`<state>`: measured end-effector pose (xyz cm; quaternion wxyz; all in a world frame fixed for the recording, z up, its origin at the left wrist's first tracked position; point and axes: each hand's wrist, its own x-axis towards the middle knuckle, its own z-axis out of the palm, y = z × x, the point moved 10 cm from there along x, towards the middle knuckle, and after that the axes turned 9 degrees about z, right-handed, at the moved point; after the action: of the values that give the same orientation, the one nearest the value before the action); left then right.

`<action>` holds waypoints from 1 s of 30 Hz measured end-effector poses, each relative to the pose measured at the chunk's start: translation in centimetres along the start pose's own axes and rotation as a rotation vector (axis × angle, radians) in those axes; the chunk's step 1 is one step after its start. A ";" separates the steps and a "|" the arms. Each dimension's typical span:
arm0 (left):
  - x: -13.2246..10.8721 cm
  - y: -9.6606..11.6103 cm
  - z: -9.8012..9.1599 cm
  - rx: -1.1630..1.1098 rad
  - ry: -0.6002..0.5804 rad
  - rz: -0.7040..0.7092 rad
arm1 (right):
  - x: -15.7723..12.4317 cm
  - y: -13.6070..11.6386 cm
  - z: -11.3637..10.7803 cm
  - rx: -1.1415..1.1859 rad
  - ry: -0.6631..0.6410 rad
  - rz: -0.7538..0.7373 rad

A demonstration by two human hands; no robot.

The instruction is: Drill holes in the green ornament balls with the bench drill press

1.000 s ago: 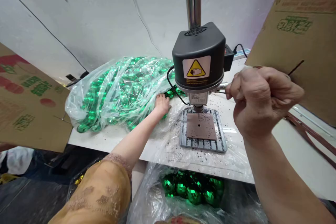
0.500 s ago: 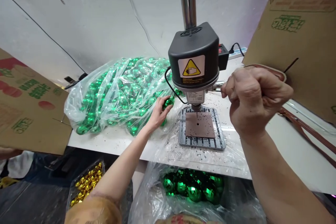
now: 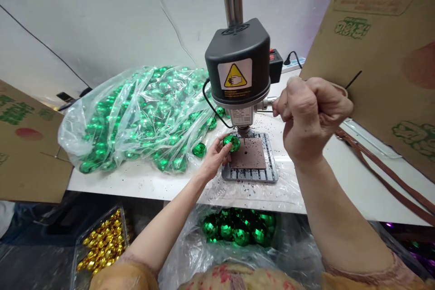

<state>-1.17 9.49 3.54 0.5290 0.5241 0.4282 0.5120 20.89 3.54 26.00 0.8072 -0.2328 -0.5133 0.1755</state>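
My left hand (image 3: 217, 156) pinches a shiny green faceted ball (image 3: 231, 142) between thumb and fingers, just over the left edge of the brown square board (image 3: 253, 161). That board, with a small dark hole, lies on the slotted metal base (image 3: 249, 176) of a black bench drill press (image 3: 238, 63). My right hand (image 3: 312, 113) is closed around the drill press's feed handle, at the right of the machine; the fist hides most of it. To the left, a clear plastic bag (image 3: 136, 118) full of green balls lies on the white table, and a loose green ball (image 3: 199, 149) rests at its opening.
Dark shavings lie around the base. Cardboard sheets stand at the left (image 3: 30, 145) and right (image 3: 384, 54). A brown strap (image 3: 380, 172) lies on the right. Below the table edge are more green balls (image 3: 241, 231) in plastic and a clear tray of gold balls (image 3: 105, 240).
My left hand has drawn a green ball from the bag's opening rightward to the drill press base. My right hand stays closed on the handle. The view has shifted slightly.
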 end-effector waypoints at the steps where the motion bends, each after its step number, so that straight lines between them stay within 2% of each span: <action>1: 0.1 -0.1 0.2 0.018 -0.012 0.013 | 0.0 0.0 0.0 -0.005 -0.001 -0.002; 8: 0.3 -0.4 1.5 0.061 -0.078 0.048 | 0.0 -0.3 0.4 0.044 -0.043 0.002; 17: 0.5 -0.3 2.4 0.099 -0.114 0.051 | -0.1 -0.1 0.3 -0.024 -0.029 -0.001; 24: 0.6 -0.6 1.8 0.128 -0.074 0.036 | 0.0 -0.7 0.3 -0.019 -0.002 0.021; 30: 0.5 -0.7 1.9 0.156 -0.083 0.034 | 1.5 -0.5 0.9 -0.035 0.008 0.089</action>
<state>0.86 9.86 3.03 0.4949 0.5917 0.4356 0.4638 20.67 4.10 27.75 0.7964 -0.2703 -0.5021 0.2012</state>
